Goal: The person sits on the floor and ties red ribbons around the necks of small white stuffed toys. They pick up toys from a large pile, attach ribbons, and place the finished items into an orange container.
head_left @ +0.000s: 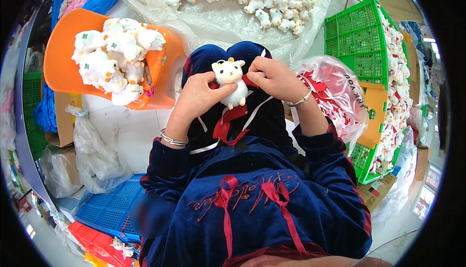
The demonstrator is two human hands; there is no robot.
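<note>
Velvety blue lap point(252, 189) is lying under the fluffy white lamb toy point(231, 83); left hand point(196, 97) is squeezing it, right hand point(274, 77) is pinching its red ribbon point(250, 81).

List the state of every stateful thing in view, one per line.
left hand: grip closed around the plush lamb
right hand: fingers pinching at the lamb's neck
plush lamb: upright, held over the lap
red ribbon: hanging loose below the lamb
orange chair: seat piled with plush lambs
green crate: standing on its side, filled with lambs
clear bag of red ribbons: open
</note>
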